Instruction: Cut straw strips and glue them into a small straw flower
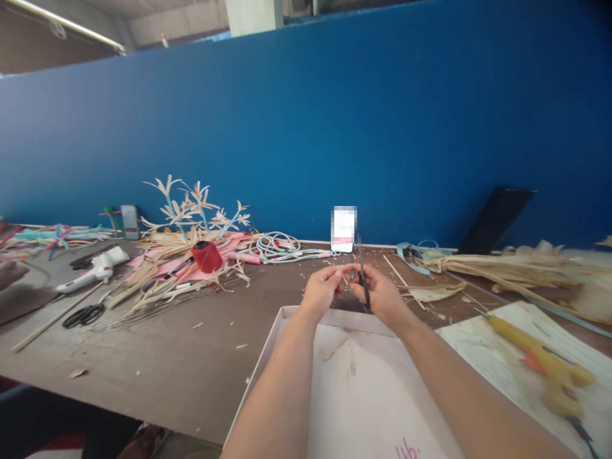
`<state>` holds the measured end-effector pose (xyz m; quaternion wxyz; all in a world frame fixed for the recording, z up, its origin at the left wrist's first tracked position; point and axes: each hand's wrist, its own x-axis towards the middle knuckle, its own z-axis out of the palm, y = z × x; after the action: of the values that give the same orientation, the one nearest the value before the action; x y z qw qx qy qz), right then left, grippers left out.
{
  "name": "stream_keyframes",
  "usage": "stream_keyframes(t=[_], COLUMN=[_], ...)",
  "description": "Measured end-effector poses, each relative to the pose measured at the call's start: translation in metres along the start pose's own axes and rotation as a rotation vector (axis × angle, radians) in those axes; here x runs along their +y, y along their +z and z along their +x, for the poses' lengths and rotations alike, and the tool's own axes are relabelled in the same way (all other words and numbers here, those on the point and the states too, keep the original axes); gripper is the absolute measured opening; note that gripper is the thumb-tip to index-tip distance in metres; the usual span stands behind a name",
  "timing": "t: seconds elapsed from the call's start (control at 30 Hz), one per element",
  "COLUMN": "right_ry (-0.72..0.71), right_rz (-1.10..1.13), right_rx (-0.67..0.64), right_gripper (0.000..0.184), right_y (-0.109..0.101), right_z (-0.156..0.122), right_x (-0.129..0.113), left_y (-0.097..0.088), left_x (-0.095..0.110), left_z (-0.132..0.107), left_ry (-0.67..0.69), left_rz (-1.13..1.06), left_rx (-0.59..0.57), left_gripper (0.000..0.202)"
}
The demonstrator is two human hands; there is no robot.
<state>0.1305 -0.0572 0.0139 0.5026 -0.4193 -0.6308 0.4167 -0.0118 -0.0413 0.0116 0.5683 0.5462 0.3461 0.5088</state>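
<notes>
My left hand (321,292) is closed in a pinch over the far end of a white shallow box lid (363,382). A small pale strip (345,280) shows at its fingertips; its exact kind is too small to tell. Close beside it on the right, my right hand (382,294) is wrapped round dark scissors (362,271), blades pointing up and away from me. The fingertips of both hands come together near the strip. A few thin dry fibres (351,360) lie on the white lid below.
Left: husk flowers (184,207), a red thread cone (207,256), black scissors (84,315), a white glue gun (98,271) and another person's hand (12,273). Right: dried husks (507,271) and a yellow glue gun (540,350) on paper. A lit phone (343,229) stands by the blue partition (382,115).
</notes>
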Motion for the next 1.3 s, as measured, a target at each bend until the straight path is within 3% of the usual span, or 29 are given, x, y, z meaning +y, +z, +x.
stream_keyframes(t=[0.27, 0.53, 0.77, 0.97, 1.3], right_ry=[0.028, 0.069, 0.076, 0.107, 0.186], right_rz=[0.090, 0.094, 0.207, 0.227, 0.530], right_rx=[0.021, 0.105, 0.123, 0.143, -0.126], right_gripper=[0.048, 0.051, 0.051, 0.049, 0.041], right_y=[0.009, 0.009, 0.007, 0.009, 0.001], right_z=[-0.001, 0.001, 0.002, 0.000, -0.008], right_x=[0.001, 0.011, 0.013, 0.006, -0.002], left_y=[0.005, -0.005, -0.001, -0.002, 0.000], left_x=[0.001, -0.003, -0.007, -0.005, 0.002], left_z=[-0.002, 0.006, 0.004, 0.002, -0.004], left_ry=[0.064, -0.046, -0.114, -0.105, -0.124], left_rz=[-0.050, -0.235, -0.124, -0.201, -0.305], left_rx=[0.055, 0.293, 0.073, -0.014, -0.197], left_gripper=[0.037, 0.043, 0.032, 0.036, 0.034])
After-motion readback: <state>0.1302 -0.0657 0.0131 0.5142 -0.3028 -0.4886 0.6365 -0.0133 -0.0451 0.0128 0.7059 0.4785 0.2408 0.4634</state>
